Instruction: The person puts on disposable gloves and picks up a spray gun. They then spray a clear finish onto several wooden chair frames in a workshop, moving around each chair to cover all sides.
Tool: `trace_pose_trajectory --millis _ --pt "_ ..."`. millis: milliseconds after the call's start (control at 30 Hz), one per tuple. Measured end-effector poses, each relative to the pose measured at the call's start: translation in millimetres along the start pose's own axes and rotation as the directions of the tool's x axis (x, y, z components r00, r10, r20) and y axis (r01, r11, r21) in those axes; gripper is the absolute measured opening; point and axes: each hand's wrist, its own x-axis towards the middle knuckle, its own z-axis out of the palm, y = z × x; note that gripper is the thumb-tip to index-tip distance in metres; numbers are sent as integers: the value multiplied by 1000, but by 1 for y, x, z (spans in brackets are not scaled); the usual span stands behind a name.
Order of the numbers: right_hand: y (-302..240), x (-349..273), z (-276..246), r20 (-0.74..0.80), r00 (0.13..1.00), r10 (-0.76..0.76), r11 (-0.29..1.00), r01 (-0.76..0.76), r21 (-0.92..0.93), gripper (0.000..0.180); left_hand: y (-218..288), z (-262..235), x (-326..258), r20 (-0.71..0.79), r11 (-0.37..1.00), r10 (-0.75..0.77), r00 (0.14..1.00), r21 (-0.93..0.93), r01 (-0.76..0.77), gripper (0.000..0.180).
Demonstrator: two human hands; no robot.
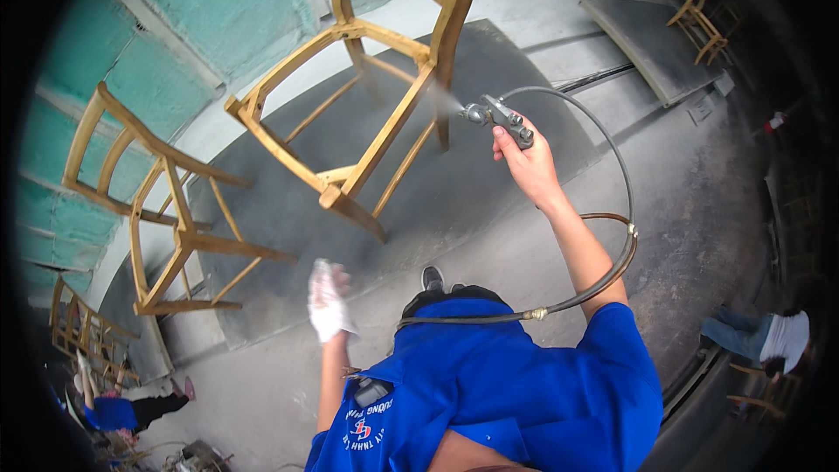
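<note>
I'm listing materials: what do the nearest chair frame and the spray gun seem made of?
Chair frame: apparently wood, honey-brown with a slight sheen, judging by its tone and visible joints.
Spray gun: probably metal, silvery-grey, judging by its shiny highlights.

The right hand point(529, 162) grips a metal spray gun point(509, 121), whose pale mist drifts leftward onto a seatless wooden chair frame point(384, 139). A hose point(626, 183) curves from the gun down past the forearm and across the waist of the blue shirt point(524, 376). The left hand point(328, 301), in a white glove, hangs apart from a second, smaller-looking chair frame point(185, 238) at left. Behind them stands a teal wall point(236, 0).
</note>
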Motion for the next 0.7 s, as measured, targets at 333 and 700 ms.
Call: trace_pose_trajectory --millis 333,700 --pt "1 -28 -36 -237 965 109 994 -113 0 33 138 71 174 141 842 -370 918 -368 395 93" --pt "67 -86 -136 -544 741 394 916 -267 300 40 163 196 97 301 894 -322 898 -214 393 87"
